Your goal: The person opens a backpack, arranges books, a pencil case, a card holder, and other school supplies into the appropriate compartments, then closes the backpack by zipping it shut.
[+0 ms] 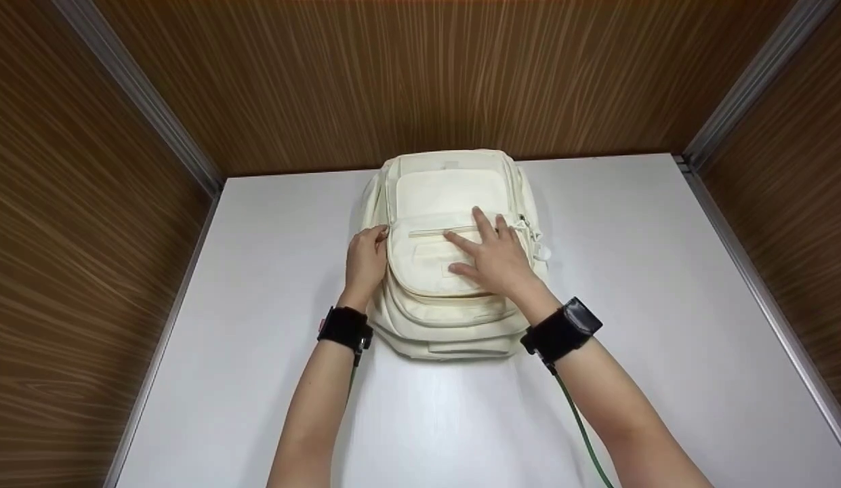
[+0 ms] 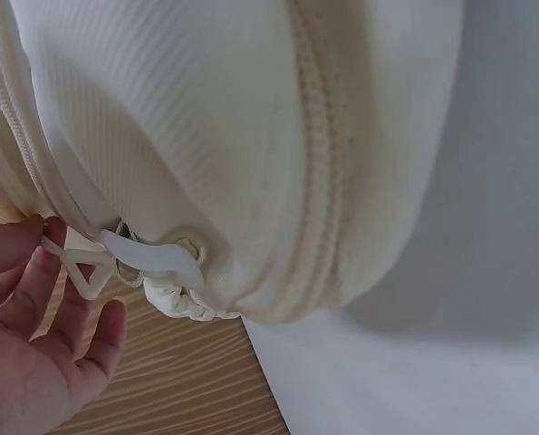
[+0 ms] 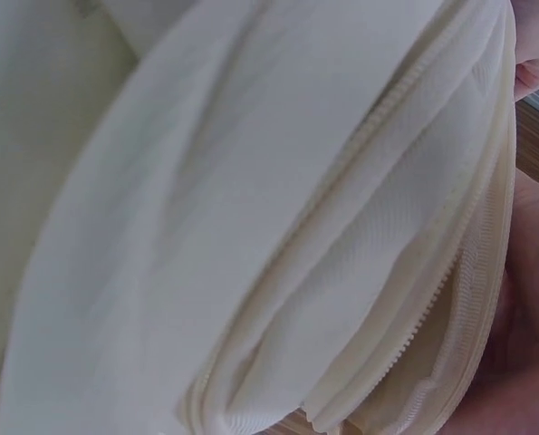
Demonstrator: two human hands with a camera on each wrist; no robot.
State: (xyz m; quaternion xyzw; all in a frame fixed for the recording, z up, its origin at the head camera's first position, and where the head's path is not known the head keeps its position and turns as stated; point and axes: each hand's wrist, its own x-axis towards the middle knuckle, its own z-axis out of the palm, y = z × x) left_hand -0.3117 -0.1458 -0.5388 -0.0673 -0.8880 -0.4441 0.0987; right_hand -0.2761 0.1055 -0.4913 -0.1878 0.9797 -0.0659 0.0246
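A cream backpack (image 1: 454,193) lies on its back on the white table, its front pockets facing up. At its left side my left hand (image 1: 366,261) pinches a pale triangular zipper pull (image 2: 90,283) between thumb and forefinger, the other fingers loosely bent below. My right hand (image 1: 499,263) rests on the front pocket flap (image 1: 420,268) with its fingers spread, near a short horizontal zipper (image 1: 423,233). Along the pocket's edge in the right wrist view, the zipper teeth (image 3: 423,317) are parted and the pocket gapes. A white hook-shaped clip (image 2: 156,258) hangs beside the pull.
Wood-grain panels (image 1: 420,81) with metal edge strips enclose the table (image 1: 257,305) at the back and both sides. Black bands (image 1: 562,332) circle both wrists, and a green cable (image 1: 586,434) trails from the right one. White trinkets (image 1: 541,251) hang at the backpack's right side.
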